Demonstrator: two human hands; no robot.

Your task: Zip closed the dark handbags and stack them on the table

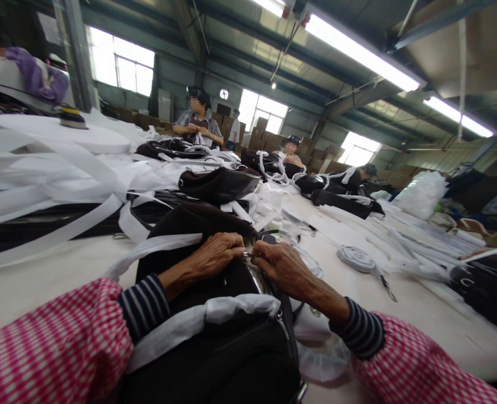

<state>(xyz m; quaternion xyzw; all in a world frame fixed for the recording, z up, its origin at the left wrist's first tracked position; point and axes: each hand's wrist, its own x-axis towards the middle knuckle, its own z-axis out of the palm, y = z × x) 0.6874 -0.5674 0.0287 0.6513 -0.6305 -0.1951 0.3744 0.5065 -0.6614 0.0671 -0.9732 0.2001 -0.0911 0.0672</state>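
Observation:
A black bag point(215, 359) with silver zips lies in front of me, its handle point(231, 308) wrapped in white material. My left hand point(219, 255) rests over the bag's upper part, fingers closed at the end of a zip point(254, 279). Close on its right, my right hand point(284, 266) is closed too, thumb and forefinger pinched at a small metal piece point(247, 255) between the hands. Which hand grips the metal piece, and what else the fingers hold, is too small to tell. A white strip point(160, 244) passes beside my left wrist.
White strips point(80, 185) are heaped at the left. More black bags point(219, 182) lie beyond my hands. A coiled grey strap point(355, 258) with a metal clip is on the white table point(425, 331). Several people are across the table.

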